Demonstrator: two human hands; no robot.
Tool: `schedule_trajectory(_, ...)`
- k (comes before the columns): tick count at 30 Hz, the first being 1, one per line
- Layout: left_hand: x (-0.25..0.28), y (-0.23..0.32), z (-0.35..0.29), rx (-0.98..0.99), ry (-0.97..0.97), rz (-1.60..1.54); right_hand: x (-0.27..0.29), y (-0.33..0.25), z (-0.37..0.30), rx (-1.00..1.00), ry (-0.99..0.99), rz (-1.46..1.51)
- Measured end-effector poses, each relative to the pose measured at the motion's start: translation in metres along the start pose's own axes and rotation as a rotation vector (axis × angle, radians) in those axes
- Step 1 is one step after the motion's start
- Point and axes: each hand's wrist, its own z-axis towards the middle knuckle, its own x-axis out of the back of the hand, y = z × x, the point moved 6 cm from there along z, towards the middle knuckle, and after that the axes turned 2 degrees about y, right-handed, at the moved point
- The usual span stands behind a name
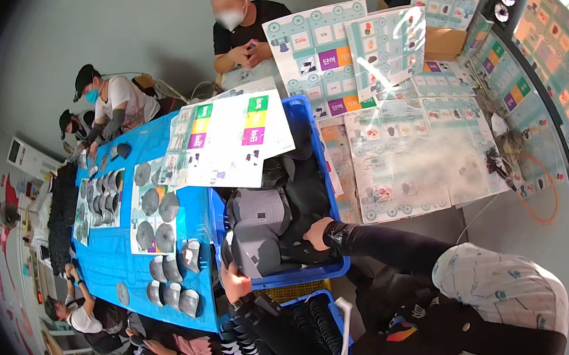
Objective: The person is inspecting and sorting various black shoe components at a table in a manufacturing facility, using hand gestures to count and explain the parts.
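Grey and black curved fabric pieces, shaped like cap parts, fill a blue crate (340, 242) in front of me. My left hand (236, 283) is closed at the crate's near left corner, around the lower edge of a small grey curved piece (229, 251). Inside the crate on the right, my right hand (318, 233) has its fingers curled onto a black fabric piece (296, 237); the fingertips are partly hidden. Between the hands lies a larger grey piece (259, 213) with a small dark square on it.
Below, another blue crate (336, 314) holds nested dark curved pieces. Printed sheets (230, 174) overlap the upper crate's far left. Grey curved pieces (170, 266) and round discs lie on the blue-covered table (108, 258). Several people sit around it. Printed boards (397, 162) cover the right-hand table.
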Motion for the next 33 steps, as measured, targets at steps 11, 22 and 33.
schedule_trajectory(11,0.078,0.092,-0.025,0.370,0.443,-0.921,0.259,-0.170,-0.076,0.497,0.601,0.677)
schedule_trajectory(22,0.167,0.092,-0.148,-0.054,1.150,-1.784,0.282,-0.373,-0.065,0.839,0.429,1.113)
schedule_trajectory(33,0.089,0.155,-0.088,0.433,0.892,-1.060,0.239,-0.203,-0.123,0.700,0.242,1.142)
